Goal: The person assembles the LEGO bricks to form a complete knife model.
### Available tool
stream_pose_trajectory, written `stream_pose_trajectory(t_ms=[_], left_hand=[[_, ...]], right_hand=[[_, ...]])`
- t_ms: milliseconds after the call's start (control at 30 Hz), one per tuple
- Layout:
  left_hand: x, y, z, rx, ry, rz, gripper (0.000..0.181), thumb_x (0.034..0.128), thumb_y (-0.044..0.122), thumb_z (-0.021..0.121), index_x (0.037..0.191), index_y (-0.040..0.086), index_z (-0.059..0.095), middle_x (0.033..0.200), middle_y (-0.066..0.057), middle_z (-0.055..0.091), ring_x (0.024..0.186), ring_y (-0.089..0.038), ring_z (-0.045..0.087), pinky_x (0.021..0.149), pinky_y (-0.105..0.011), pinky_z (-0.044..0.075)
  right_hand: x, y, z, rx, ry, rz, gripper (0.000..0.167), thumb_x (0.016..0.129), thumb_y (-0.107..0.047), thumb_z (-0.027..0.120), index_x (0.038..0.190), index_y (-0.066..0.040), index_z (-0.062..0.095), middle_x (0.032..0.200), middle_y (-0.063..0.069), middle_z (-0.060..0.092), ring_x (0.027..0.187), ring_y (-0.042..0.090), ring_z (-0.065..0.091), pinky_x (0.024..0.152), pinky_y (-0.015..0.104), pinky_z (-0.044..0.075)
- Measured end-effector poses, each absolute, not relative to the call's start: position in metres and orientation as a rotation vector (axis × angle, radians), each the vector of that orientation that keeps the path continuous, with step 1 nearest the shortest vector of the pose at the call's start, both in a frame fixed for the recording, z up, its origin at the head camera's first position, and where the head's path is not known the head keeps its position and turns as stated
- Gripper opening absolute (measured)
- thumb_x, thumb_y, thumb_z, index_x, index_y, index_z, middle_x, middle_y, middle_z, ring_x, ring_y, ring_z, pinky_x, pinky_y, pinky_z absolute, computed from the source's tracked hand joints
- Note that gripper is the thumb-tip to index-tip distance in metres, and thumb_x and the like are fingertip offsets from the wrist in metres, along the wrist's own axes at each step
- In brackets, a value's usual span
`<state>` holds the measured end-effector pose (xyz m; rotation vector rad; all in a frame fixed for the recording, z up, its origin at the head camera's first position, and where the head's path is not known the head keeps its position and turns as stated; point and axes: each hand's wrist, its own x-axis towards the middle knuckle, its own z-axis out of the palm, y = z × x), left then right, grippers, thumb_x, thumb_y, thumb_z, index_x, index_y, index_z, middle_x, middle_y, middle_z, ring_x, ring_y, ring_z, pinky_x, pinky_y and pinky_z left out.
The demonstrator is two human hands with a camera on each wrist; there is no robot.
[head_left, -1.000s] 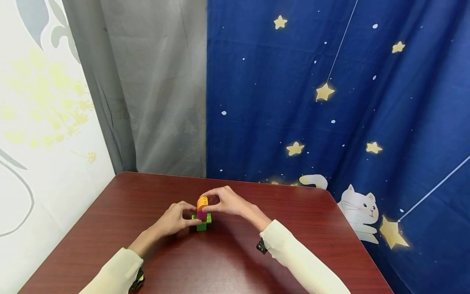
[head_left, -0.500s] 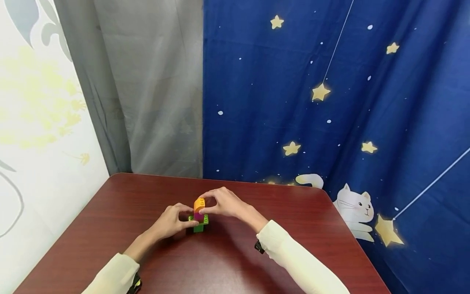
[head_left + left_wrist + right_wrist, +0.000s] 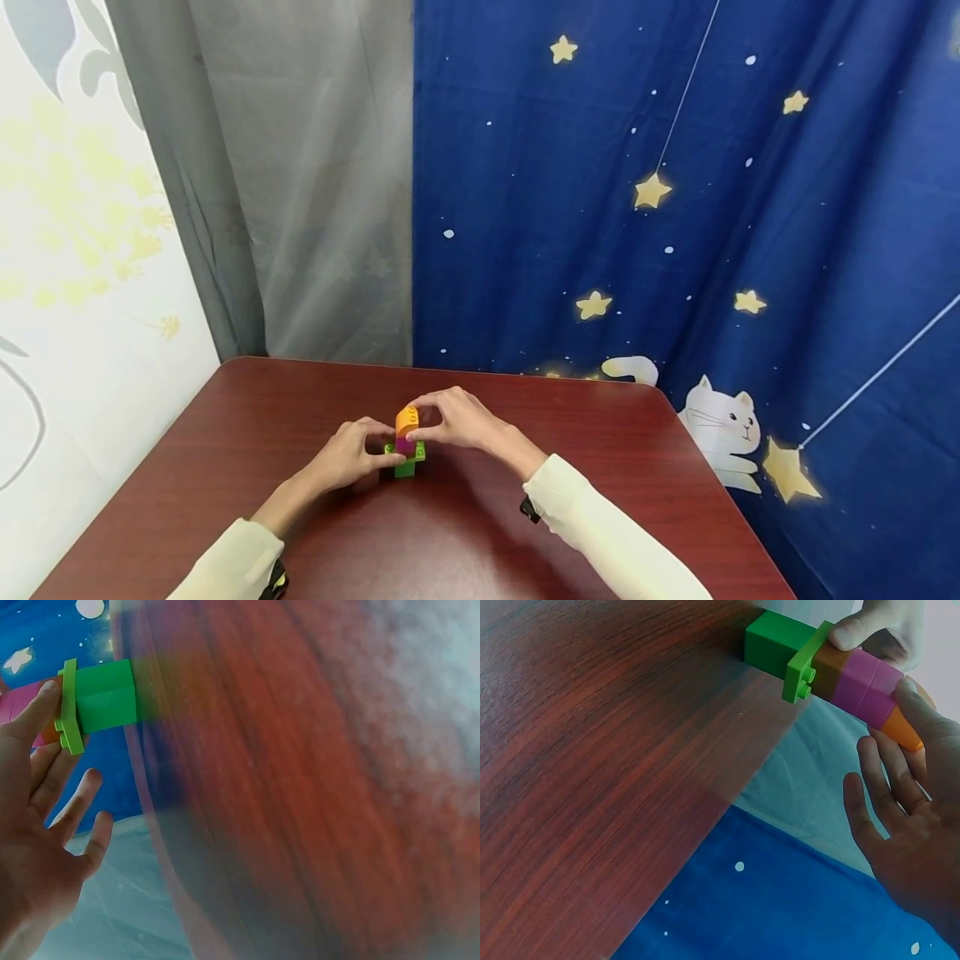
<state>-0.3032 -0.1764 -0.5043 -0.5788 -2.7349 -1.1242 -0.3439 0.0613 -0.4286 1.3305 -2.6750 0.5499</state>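
Observation:
A small tower of toy building bricks stands upright on the table between both hands. From the bottom up, the right wrist view shows a green block [image 3: 776, 641], a flat light green plate [image 3: 806, 664] with studs at its end, a brown brick [image 3: 829, 670], a pink section [image 3: 862, 688] and a curved orange brick [image 3: 900, 729] on top. My left hand [image 3: 348, 452] pinches the tower just above the plate, around the brown brick. Higher up, my right hand [image 3: 461, 421] pinches the orange brick between thumb and fingers. Fingertips behind the tower are partly hidden.
The dark red wooden table [image 3: 600, 467] has rounded far corners. Behind it hang a grey curtain [image 3: 330, 208] and a blue curtain [image 3: 525, 167] with stars and a cat. A white patterned panel [image 3: 90, 250] borders the left side.
The head view has shifted slightly, so the table and tower sit a little further left in it. Both hands keep their grip on the tower, with no clear movement against it.

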Motion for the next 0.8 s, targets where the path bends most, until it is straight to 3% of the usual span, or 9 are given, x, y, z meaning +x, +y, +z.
stream_pose_trajectory(t_ms=[633, 800], left_hand=[[-0.3032, -0.1757, -0.5089, -0.617, -2.751, -1.120, 0.045, 0.0823, 0.045, 0.088, 0.112, 0.013, 0.079, 0.108, -0.001, 0.071, 0.102, -0.019, 0.065, 0.090, -0.046, 0.058], [-0.3042, -0.1760, -0.5074, -0.660, -2.721, -1.135, 0.041, 0.0829, 0.043, 0.088, 0.109, 0.013, 0.079, 0.106, -0.001, 0.072, 0.101, -0.019, 0.064, 0.090, -0.047, 0.058]], right_hand=[[-0.3403, 0.0632, -0.4358, 1.312, -2.704, 0.630, 0.039, 0.090, -0.046, 0.080, 0.119, -0.020, 0.074, 0.100, -0.013, 0.074, 0.084, -0.003, 0.061, 0.078, 0.013, 0.050], [-0.3428, 0.0638, -0.4338, 1.354, -2.708, 0.690, 0.039, 0.091, -0.044, 0.079, 0.121, -0.021, 0.072, 0.106, -0.011, 0.073, 0.088, 0.008, 0.065, 0.083, 0.024, 0.056]])
